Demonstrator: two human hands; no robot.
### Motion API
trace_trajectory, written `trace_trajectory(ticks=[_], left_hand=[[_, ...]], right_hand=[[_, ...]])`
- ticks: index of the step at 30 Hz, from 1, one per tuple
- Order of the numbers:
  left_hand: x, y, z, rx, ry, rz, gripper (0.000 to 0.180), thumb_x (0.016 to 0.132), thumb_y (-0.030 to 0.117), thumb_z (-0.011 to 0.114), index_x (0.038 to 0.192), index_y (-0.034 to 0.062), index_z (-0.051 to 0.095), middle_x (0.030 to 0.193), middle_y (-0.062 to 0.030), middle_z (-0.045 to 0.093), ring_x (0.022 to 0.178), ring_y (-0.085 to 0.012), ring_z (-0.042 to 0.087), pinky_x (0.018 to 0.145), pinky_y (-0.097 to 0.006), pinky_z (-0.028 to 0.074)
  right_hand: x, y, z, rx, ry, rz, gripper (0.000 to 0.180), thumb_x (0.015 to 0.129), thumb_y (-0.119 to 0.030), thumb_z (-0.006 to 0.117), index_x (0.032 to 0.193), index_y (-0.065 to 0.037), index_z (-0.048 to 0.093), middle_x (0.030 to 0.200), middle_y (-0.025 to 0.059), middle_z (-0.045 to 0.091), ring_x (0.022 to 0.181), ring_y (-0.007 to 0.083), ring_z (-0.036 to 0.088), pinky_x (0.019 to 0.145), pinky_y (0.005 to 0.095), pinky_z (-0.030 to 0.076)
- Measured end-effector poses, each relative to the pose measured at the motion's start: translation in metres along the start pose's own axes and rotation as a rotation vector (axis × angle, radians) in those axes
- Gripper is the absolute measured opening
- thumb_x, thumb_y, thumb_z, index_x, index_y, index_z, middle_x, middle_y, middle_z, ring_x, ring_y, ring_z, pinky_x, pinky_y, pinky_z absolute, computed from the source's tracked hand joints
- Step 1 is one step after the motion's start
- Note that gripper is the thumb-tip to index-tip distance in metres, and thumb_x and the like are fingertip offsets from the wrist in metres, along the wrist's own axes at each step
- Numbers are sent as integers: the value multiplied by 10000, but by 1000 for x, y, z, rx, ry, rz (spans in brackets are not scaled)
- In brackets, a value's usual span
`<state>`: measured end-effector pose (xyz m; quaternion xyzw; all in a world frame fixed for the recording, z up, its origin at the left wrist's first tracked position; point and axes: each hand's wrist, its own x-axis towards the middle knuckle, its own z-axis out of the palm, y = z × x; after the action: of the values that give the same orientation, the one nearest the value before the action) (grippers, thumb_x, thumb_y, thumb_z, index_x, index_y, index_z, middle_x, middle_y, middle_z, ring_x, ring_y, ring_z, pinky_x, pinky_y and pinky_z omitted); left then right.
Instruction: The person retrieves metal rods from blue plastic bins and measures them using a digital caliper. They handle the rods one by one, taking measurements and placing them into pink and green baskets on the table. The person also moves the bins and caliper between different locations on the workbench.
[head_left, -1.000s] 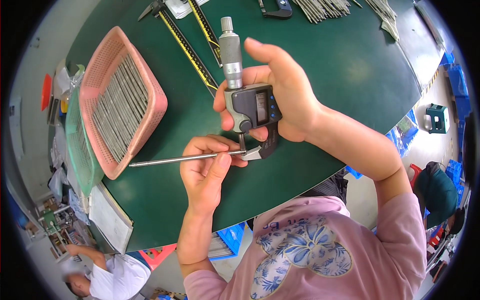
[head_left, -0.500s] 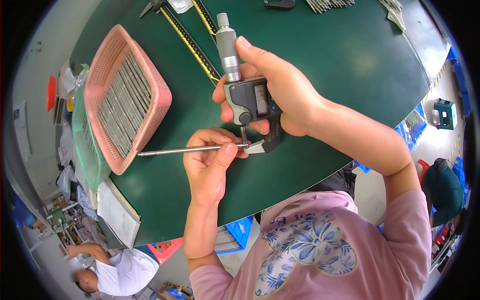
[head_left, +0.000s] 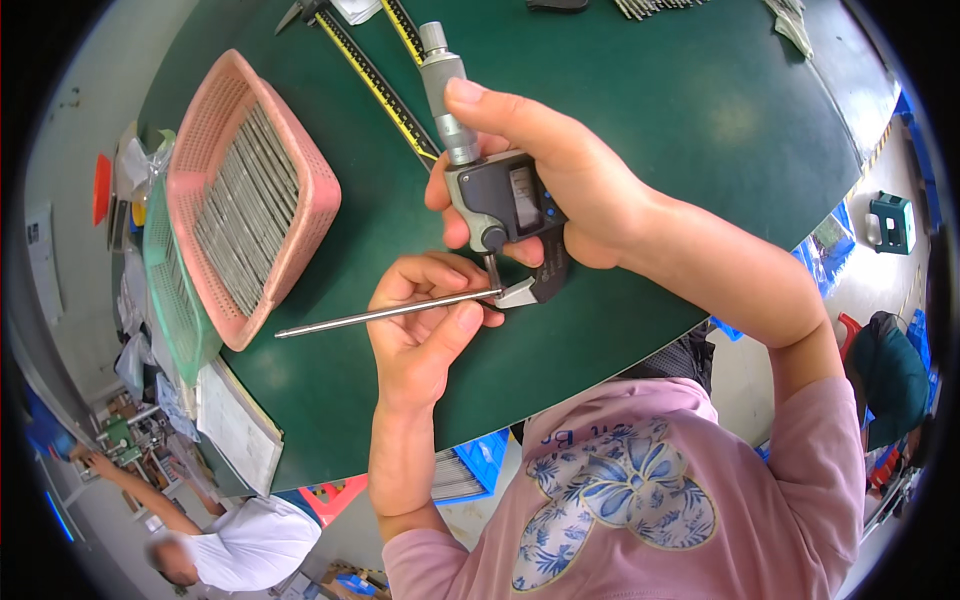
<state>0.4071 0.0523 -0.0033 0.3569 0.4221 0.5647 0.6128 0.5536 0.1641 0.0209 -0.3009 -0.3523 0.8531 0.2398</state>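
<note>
My right hand (head_left: pixel 560 170) is wrapped around a digital micrometer (head_left: pixel 497 205), its thumb on the grey barrel. My left hand (head_left: pixel 425 325) holds a thin metal rod (head_left: pixel 370 315) between thumb and fingers. The rod's right end lies in the micrometer's jaw gap, beside the spindle; whether the spindle presses on it I cannot tell. The rod's other end points left and slightly down over the table. To the left, a pink plastic basket (head_left: pixel 322 190) holds many similar rods (head_left: pixel 250 200), laid side by side.
Two calipers with yellow-marked scales (head_left: pixel 375 88) lie beyond the micrometer on the green table (head_left: pixel 700 120). A green basket (head_left: pixel 180 290) sits under the pink one, near a paper booklet (head_left: pixel 240 425). More rods lie at the far edge. A person in white (head_left: pixel 250 545) is at lower left.
The rod's left end has swung down, away from the basket's rim, so the rod slopes more. The micrometer has tilted slightly left at its top. The other person's arm has stretched out.
</note>
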Motion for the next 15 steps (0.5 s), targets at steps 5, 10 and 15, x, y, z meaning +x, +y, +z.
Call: trace_trajectory(ticks=[5,10,15], left_hand=[[-2,-4,1,12,27,-31,191,750,-9,618,887,-11,486,886,-130,543,774,-168,579,655,-296,540],[0,-4,-1,9,27,-30,177,758,6,616,874,-13,484,872,-132,545,760,-166,578,636,-292,543],[-1,-1,0,2,31,-17,162,764,5,607,858,-10,476,855,-140,551,758,-164,578,638,-295,546]], right_hand=[[0,1,3,7,9,2,593,795,-573,413,760,-1,566,612,83,568,370,115,409,373,219,327],[1,2,0,2,-4,12,605,852,-544,321,808,7,565,628,91,571,365,120,398,373,223,329],[-1,-3,4,28,16,34,611,890,-491,246,819,24,566,632,104,571,363,127,392,369,230,331]])
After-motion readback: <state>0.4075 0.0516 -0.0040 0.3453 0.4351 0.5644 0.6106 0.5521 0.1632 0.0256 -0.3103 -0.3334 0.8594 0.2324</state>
